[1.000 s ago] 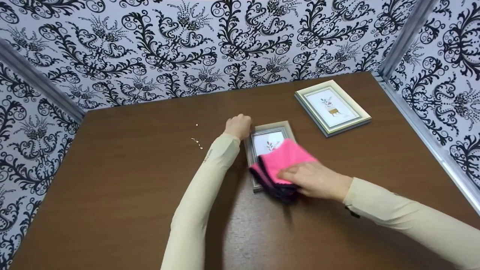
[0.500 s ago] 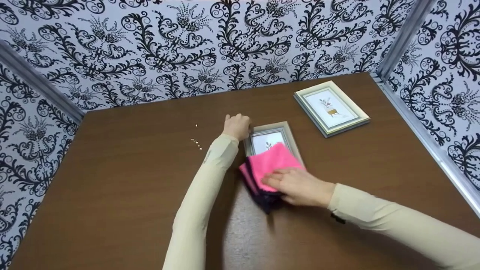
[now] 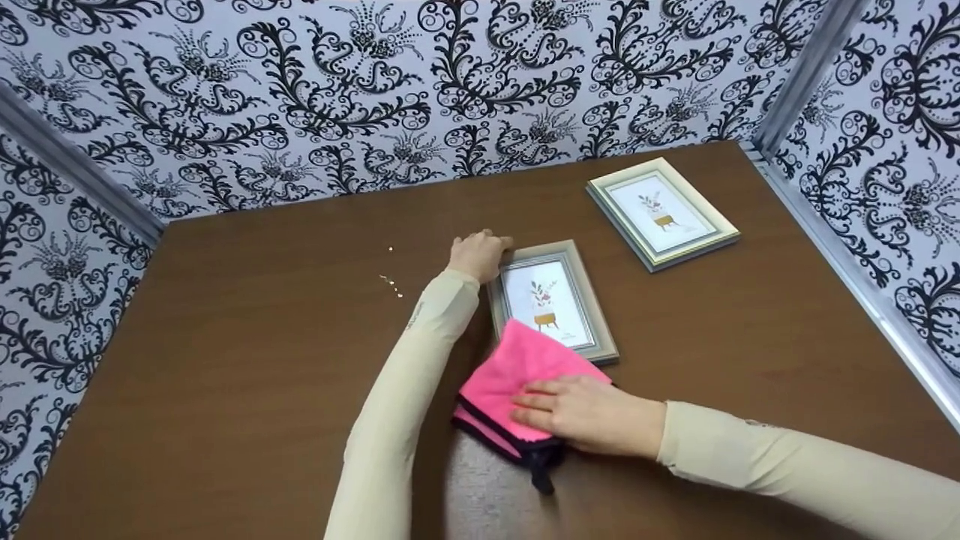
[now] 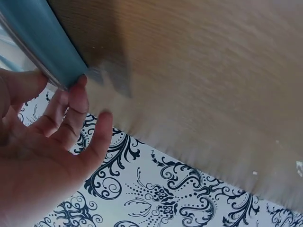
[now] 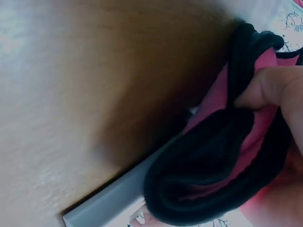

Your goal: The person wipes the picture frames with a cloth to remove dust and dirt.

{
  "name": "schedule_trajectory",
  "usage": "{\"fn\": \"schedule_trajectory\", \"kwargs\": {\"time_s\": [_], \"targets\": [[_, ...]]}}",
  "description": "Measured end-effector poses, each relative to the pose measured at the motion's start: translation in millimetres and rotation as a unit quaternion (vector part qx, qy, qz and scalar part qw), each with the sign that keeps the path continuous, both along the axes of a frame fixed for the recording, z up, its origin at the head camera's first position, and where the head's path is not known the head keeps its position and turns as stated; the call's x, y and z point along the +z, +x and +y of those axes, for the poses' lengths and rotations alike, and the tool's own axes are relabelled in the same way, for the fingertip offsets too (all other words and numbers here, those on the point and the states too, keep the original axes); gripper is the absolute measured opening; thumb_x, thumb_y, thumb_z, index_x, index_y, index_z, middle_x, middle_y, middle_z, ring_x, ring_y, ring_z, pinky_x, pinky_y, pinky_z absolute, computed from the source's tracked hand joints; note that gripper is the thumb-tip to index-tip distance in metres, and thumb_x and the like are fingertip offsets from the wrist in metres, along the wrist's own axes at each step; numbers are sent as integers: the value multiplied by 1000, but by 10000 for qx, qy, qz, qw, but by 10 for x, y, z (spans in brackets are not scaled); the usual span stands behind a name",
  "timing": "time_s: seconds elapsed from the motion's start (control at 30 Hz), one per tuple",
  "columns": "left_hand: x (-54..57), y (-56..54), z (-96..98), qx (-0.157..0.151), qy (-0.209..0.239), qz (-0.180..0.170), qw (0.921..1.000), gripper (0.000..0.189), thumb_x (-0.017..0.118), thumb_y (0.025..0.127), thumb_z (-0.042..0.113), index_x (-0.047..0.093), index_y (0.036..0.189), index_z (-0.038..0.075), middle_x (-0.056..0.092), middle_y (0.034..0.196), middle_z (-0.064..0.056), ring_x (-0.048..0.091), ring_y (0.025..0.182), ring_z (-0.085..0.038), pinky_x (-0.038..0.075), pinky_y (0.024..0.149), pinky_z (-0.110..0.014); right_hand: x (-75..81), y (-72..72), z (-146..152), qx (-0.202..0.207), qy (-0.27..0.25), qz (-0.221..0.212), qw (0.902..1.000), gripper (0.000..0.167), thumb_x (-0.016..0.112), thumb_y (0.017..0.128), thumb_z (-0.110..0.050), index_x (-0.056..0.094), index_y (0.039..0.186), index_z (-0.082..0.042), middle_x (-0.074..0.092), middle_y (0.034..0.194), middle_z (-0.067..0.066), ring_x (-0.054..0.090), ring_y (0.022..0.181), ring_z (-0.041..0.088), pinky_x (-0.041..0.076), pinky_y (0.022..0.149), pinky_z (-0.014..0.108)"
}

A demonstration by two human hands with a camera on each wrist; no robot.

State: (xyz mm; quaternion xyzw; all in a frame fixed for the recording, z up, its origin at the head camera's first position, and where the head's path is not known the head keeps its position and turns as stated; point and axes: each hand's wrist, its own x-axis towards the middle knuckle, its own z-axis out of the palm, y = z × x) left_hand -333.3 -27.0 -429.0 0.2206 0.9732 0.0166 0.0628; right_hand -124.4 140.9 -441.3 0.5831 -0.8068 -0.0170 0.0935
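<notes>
My left hand [image 3: 478, 255] pinches the far left corner of a picture frame [image 3: 591, 304] lying on the brown table. In the left wrist view, thumb and fingers [image 4: 78, 97] meet at the corner of the frame's bluish edge [image 4: 45, 40]. The frame shows a print of a plant in a mustard pot. My right hand [image 3: 592, 414] holds a folded pink cloth [image 3: 517, 364] with dark trim, fingers spread on top. From the right wrist view, the thumb [image 5: 260, 90] is tucked into the cloth's folds [image 5: 189, 161]. The cloth covers the frame's near left corner.
A second, cream picture frame [image 3: 709, 201] lies at the back right of the table [image 3: 247, 360]. Several small light bits [image 3: 391, 283] lie left of my left hand. Patterned walls [image 3: 337, 97] enclose the back and sides.
My right hand has drawn the cloth toward me and slightly left, down the frame, uncovering most of the print. My left hand stays at the corner, a finger now more extended.
</notes>
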Motion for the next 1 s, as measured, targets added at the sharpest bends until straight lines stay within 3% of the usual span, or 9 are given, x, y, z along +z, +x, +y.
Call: {"fn": "schedule_trajectory", "kwargs": {"time_s": [0.23,0.5,0.67,0.77,1.0], "targets": [[-1,12,26,42,259,-119,9996,39,60,89,2,64,123,19,60,121,-13,57,112,-33,51,83,-52,-26,53,198,-531,-355,-349,9973,47,66,79,6,61,126,0,62,125,11,58,116,23,44,99,34],[21,-26,11,-8,313,29,9995,33,58,90,-1,67,118,14,62,117,-15,59,109,-33,52,84,-50,24,16,714,-1183,-1011,-731,9851,56,68,61,13,64,116,5,67,113,16,64,103,28,51,89,40],[14,-20,-10,7,273,181,9995,32,60,88,1,68,116,14,63,115,-14,60,106,-34,53,81,-50,48,7,824,-1588,-1031,-791,9787,47,74,69,9,66,115,4,68,110,16,65,100,27,53,84,42],[1,-17,-8,49,221,285,9993,31,63,86,3,68,114,14,64,113,-13,61,104,-34,53,79,-50,39,-3,739,-1514,-1132,-773,9789,44,75,70,7,67,113,4,68,108,15,66,98,26,54,81,41],[-28,-7,16,104,247,445,9987,28,66,83,5,70,109,13,65,110,-12,63,100,-36,54,78,-49,-25,-6,275,-880,-1284,-520,9864,50,77,67,-1,65,115,1,69,108,13,66,98,24,53,85,36]]}}
